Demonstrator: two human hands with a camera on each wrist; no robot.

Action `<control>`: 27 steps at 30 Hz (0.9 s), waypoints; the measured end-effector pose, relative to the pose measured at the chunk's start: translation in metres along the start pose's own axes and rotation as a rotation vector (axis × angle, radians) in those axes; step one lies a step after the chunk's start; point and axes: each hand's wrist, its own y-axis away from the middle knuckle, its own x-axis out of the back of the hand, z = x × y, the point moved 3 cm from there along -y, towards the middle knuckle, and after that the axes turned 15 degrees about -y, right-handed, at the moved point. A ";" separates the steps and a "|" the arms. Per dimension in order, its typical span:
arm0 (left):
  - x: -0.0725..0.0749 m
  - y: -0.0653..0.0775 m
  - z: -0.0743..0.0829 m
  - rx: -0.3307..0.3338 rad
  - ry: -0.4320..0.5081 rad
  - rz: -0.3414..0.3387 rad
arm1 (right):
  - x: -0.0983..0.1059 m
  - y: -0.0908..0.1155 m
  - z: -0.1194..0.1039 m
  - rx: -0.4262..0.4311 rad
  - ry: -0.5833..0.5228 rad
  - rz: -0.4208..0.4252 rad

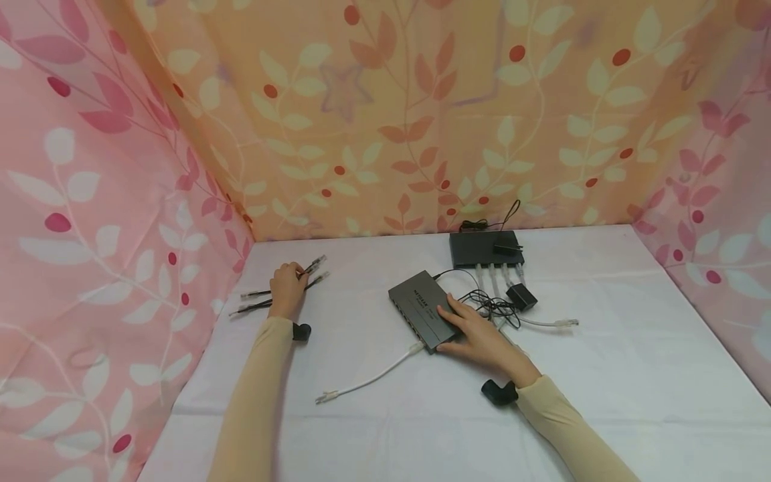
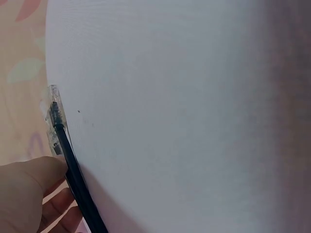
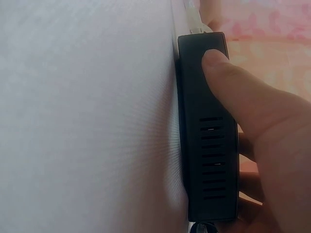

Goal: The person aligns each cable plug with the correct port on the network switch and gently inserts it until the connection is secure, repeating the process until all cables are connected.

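My left hand (image 1: 288, 291) pinches a short black network cable (image 2: 80, 189) between thumb and fingers. Its clear plug (image 2: 56, 104) sticks out past the fingertips in the left wrist view. Another black cable (image 1: 255, 306) passes by the same hand on the left of the table. My right hand (image 1: 482, 338) holds the near right side of a dark grey Netgear network switch (image 1: 415, 301), which lies at a slant. In the right wrist view the thumb (image 3: 216, 60) presses the vented side wall. A white network cable (image 1: 379, 375) is plugged into the switch's near left corner, its other end loose.
Behind stands a second black box (image 1: 472, 248) with several pale cables in its front and a black adapter on top. Tangled black cord (image 1: 494, 304) and a power adapter (image 1: 521, 296) lie beside the right hand. Patterned curtains (image 1: 385, 120) enclose the white table (image 1: 361, 435).
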 end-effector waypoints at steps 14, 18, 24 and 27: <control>-0.005 -0.003 0.001 0.005 -0.013 -0.040 | 0.000 0.000 0.001 -0.010 0.012 0.001; -0.003 0.001 0.001 -0.016 0.015 -0.037 | 0.000 0.000 0.002 -0.012 0.011 0.002; 0.005 0.010 0.004 -0.069 0.077 -0.049 | -0.001 0.000 0.002 -0.009 0.008 -0.002; 0.011 0.014 0.006 -0.094 0.111 -0.052 | -0.001 0.000 0.003 -0.010 0.013 0.000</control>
